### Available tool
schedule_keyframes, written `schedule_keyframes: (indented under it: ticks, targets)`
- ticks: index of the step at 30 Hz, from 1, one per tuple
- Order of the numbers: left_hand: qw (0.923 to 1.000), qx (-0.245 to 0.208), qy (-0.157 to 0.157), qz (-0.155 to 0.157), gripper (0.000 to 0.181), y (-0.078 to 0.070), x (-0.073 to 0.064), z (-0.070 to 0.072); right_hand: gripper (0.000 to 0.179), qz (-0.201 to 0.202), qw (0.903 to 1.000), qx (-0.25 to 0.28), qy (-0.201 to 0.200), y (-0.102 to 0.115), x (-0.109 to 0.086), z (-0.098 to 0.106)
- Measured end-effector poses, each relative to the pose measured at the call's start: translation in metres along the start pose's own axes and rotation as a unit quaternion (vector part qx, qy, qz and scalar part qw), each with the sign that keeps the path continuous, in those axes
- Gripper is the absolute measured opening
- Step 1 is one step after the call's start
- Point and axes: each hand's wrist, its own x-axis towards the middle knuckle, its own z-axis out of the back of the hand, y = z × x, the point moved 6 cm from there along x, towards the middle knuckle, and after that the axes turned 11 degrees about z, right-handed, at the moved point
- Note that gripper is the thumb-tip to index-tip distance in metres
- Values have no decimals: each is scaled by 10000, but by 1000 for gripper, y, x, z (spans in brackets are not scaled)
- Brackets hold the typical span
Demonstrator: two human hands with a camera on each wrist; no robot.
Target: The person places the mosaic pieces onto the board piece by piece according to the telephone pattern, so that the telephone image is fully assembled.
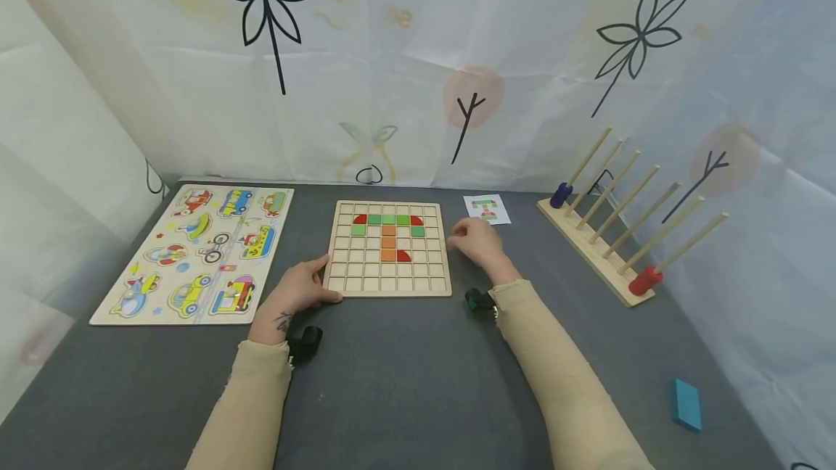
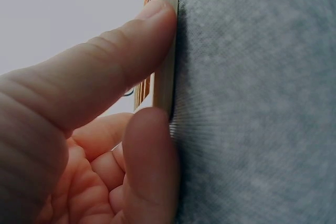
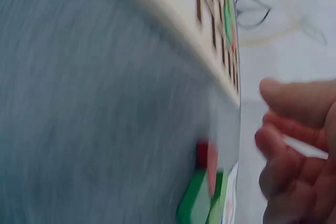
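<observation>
A square wooden grid board (image 1: 424,285) lies flat on the dark table. Green squares, orange squares (image 1: 388,243) and red quarter-round pieces (image 1: 403,257) sit in some of its cells. At the board's near left corner, my left hand (image 1: 297,289) touches the front edge with the thumb and the left edge with a finger. My right hand (image 1: 478,244) hovers just off the board's right edge, fingers loosely bent, with nothing seen between them. Below it in the right wrist view are green blocks (image 3: 198,200) and a red piece (image 3: 207,158), blurred; the hand hides them from the head view.
A small pattern card (image 1: 499,210) lies beyond the right hand. On the left is a vehicle puzzle board (image 1: 163,310). A wooden peg rack (image 1: 588,245) with blue and red beads stands at right, a blue block (image 1: 686,405) nearer. White curtains surround the table (image 1: 392,397).
</observation>
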Motion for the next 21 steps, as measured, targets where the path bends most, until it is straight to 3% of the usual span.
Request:
schedule_keyframes:
  ticks: [5, 13, 21]
  targets:
    - [10000, -12, -1, 12, 93, 1, 0, 1, 29, -405, 9983, -372, 194, -21, -7, 5]
    - [10000, -30, 2, 3, 93, 0, -1, 1, 27, 205, 9958, -338, 823, -21, -8, 1]
    - [10000, -11, -15, -16, 93, 0, 0, 0, 11, 289, 9949, -528, 808, -20, -6, 1]
